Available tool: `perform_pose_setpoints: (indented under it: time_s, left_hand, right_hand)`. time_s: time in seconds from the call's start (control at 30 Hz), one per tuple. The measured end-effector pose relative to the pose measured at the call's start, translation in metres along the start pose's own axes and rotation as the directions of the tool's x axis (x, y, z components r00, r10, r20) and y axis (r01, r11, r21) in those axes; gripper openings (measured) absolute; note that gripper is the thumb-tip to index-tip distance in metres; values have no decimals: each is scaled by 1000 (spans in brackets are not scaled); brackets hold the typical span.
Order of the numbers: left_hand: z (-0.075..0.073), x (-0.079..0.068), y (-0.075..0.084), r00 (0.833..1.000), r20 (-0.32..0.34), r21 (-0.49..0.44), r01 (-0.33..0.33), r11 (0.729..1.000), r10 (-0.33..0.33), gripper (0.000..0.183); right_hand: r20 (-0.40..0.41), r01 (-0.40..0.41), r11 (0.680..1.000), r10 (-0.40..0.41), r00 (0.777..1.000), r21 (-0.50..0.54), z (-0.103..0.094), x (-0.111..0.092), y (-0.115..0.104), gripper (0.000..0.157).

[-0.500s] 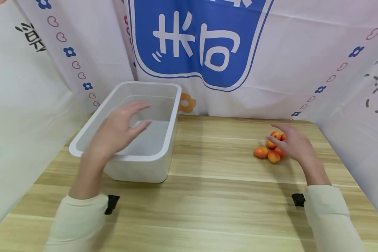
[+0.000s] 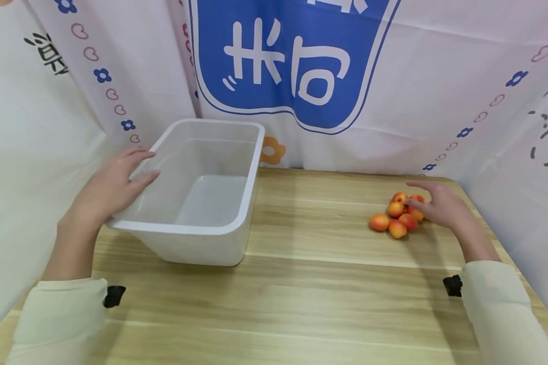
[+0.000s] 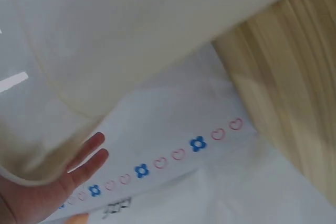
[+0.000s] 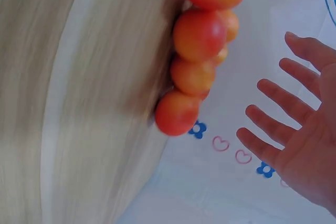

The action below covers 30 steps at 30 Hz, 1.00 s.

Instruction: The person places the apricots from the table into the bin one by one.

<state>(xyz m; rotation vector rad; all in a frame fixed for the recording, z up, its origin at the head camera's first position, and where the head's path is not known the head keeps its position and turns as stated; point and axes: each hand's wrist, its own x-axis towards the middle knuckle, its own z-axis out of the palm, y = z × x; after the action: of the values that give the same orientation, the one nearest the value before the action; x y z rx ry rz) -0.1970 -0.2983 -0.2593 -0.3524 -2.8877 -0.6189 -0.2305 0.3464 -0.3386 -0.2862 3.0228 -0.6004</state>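
Observation:
A deep white plastic tub stands on the left of the wooden table. My left hand is at its left rim, fingers extended and thumb apart, holding nothing. In the left wrist view, the tub's rim crosses in front of the palm, and two fingers show beyond it. On the right lies a cluster of several small red-and-orange fruits, apricot-like. My right hand hovers at the cluster's right side, overlapping it in the head view. The right wrist view shows that hand with fingers spread, apart from the fruits.
A white cloth with a blue printed panel hangs behind the table, and more cloth walls stand at both sides. Bare wood lies between the tub and the fruits.
My left hand has moved left, from over the tub's inside to its left rim. The right hand has shifted slightly right, uncovering more fruits.

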Motion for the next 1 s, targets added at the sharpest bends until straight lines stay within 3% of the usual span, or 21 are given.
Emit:
perform_pose_setpoints:
  time_s: [0.2,0.33,0.47,0.8,1.0]
  left_hand:
    - [1,-1,-19,998,48,-122,35,992,-30,57]
    - [1,-2,-25,987,105,-245,142,959,-119,54]
    - [1,-3,-28,972,139,-303,224,926,-190,55]
    - [3,-1,-31,975,121,-350,218,911,-187,53]
    - [4,1,-32,977,115,-362,208,909,-178,52]
  right_hand:
    - [-63,52,999,-52,997,-3,-3,2,19,52]
    - [-29,24,999,-24,999,22,-6,2,32,48]
    - [8,-1,998,0,1000,56,-9,0,44,43]
    - [22,2,993,-5,1000,116,-2,5,61,40]
    - [49,-24,995,20,999,94,-2,12,64,40]
